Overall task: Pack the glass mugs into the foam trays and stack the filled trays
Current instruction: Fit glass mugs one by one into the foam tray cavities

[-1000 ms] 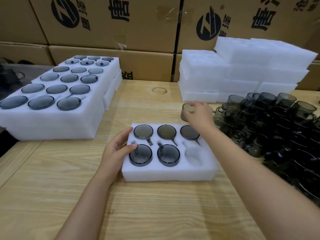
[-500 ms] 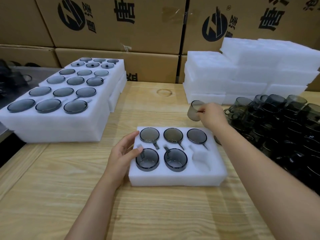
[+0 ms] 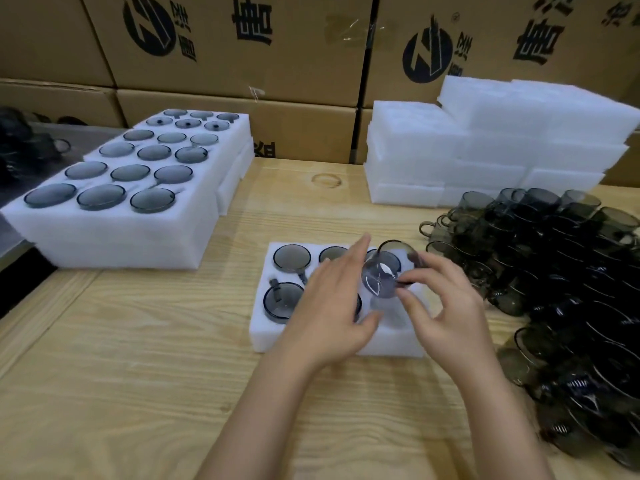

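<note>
A white foam tray lies in the middle of the wooden table, with smoky glass mugs sunk in its pockets. My right hand holds a tilted glass mug just above the tray's front right pocket. My left hand lies over the tray's middle with straight fingers, its fingertips beside the held mug. It hides the middle mugs. A big heap of loose dark mugs covers the table's right side.
Filled foam trays are stacked at the left, their mugs bottom up. A pile of foam trays stands at the back right. Cardboard boxes wall off the far edge. Bare wood lies in front of me.
My right hand has brought a mug from behind the tray to above its front right pocket. My left hand has slid from the tray's left edge to its middle.
</note>
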